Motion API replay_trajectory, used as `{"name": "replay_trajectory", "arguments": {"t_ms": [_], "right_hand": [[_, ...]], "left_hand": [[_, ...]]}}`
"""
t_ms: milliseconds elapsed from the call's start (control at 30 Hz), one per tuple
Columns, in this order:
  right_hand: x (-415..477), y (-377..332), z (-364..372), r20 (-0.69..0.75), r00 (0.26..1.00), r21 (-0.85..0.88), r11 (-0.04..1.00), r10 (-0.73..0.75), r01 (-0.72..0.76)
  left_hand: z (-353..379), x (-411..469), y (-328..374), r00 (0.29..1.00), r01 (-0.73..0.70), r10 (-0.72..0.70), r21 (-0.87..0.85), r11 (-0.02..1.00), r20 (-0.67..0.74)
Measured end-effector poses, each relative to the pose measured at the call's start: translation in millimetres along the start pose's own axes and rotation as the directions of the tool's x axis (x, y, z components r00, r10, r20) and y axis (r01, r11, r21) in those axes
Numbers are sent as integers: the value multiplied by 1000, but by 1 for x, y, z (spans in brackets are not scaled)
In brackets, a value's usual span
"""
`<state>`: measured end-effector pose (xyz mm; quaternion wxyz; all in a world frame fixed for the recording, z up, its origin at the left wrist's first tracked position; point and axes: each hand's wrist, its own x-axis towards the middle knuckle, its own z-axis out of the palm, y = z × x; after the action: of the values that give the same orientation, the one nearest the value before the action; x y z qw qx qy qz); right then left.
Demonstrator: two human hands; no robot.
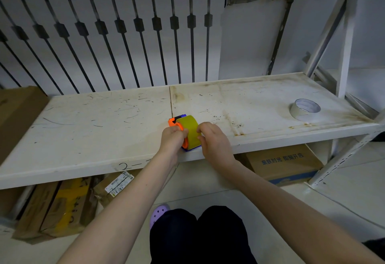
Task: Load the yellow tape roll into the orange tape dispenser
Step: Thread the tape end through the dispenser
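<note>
The yellow tape roll (189, 127) sits inside the orange tape dispenser (174, 122), which has blue and black parts at its far end and base. Both rest near the front edge of a white shelf (104, 122). My left hand (173, 136) grips the orange side of the dispenser. My right hand (210, 138) presses its fingers against the right side of the yellow roll. The near part of the dispenser is hidden by my hands.
A silver-white tape roll (304, 109) lies flat at the shelf's right end. A white radiator (116, 38) stands behind the shelf. Cardboard boxes (285, 163) sit under it and at the left (18, 115). A shelf post (345, 55) rises at right.
</note>
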<state>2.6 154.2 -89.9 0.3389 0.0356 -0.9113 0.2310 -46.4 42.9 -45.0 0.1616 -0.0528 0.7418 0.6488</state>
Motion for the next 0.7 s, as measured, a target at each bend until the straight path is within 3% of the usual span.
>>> {"name": "replay_trajectory", "arguments": {"t_ms": [467, 600, 700], "right_hand": [[-2, 1, 9, -26, 994, 50, 994, 102, -100], [1, 5, 3, 32, 978, 140, 967, 208, -211], [3, 10, -5, 7, 984, 167, 970, 179, -177]], "left_hand": [[4, -1, 0, 996, 69, -71, -32, 997, -58], [2, -1, 1, 998, 40, -41, -17, 999, -57], [1, -2, 4, 997, 42, -42, -4, 999, -60]]}}
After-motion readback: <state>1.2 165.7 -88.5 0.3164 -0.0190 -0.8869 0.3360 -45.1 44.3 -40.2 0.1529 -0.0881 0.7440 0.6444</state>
